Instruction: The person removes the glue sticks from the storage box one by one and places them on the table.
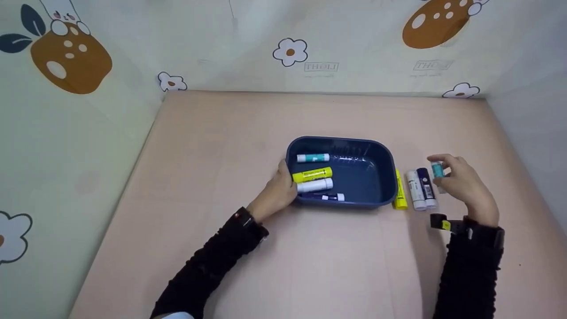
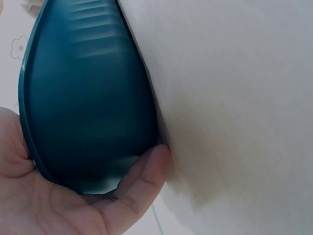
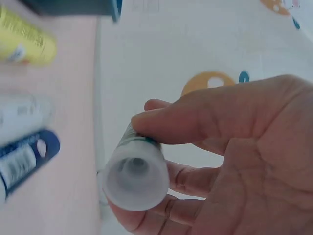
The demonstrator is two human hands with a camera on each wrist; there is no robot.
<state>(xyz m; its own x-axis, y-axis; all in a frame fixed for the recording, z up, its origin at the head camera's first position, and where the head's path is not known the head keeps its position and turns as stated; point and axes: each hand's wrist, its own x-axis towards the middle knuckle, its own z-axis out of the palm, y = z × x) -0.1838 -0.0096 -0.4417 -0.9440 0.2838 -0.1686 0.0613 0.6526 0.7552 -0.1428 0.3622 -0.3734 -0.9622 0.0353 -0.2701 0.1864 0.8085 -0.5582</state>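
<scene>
A dark blue plastic bin [image 1: 361,179] stands on the table. My left hand [image 1: 275,192] grips its left end, with fingers curled round the wall in the left wrist view. Inside lie a teal-and-white glue stick [image 1: 313,157], a yellow one [image 1: 312,174], a white one [image 1: 315,185] and a dark purple one [image 1: 325,196]. To the right of the bin, my right hand [image 1: 467,184] pinches another teal-and-white glue stick [image 1: 437,169] between thumb and fingers. Its hollow white end [image 3: 136,176] faces the right wrist camera.
Between the bin and my right hand lie a yellow glue stick [image 1: 400,190], a white one [image 1: 416,190] and a dark purple one [image 1: 426,188], side by side. The pinkish table [image 1: 212,146] meets a patterned wall covering [image 1: 239,53] at the back and sides.
</scene>
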